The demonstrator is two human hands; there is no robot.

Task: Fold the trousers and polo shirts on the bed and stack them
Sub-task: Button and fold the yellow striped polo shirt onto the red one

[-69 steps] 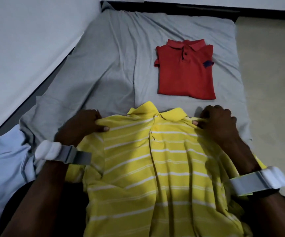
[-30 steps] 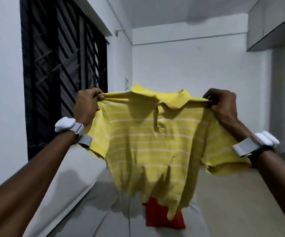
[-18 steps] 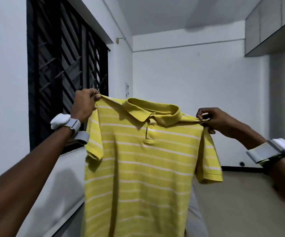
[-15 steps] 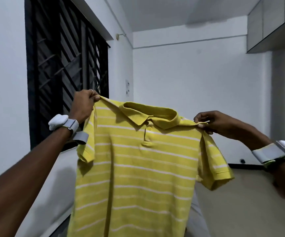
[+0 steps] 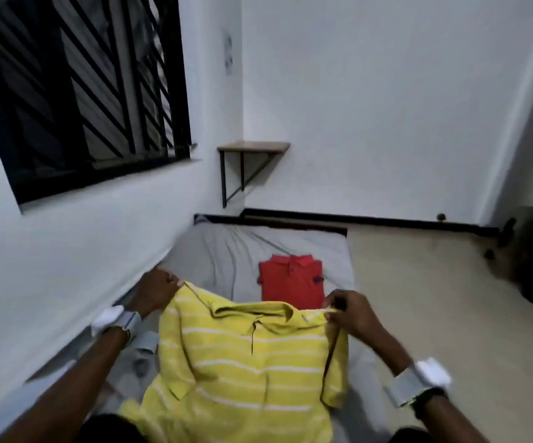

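Fingers of the left hand are gripping one shoulder of the single yellow polo shirt, which is draping lengthwise along the bed's near end, collar pointing toward the far edge and the one folded red polo shirt, while the right hand is pinching the other shoulder.

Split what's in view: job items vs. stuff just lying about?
Job:
- yellow striped polo, gripped at the shoulders by left hand and right hand
- red polo, already folded
- bed

Just there:
- wall shelf
- barred window
- dark items on floor
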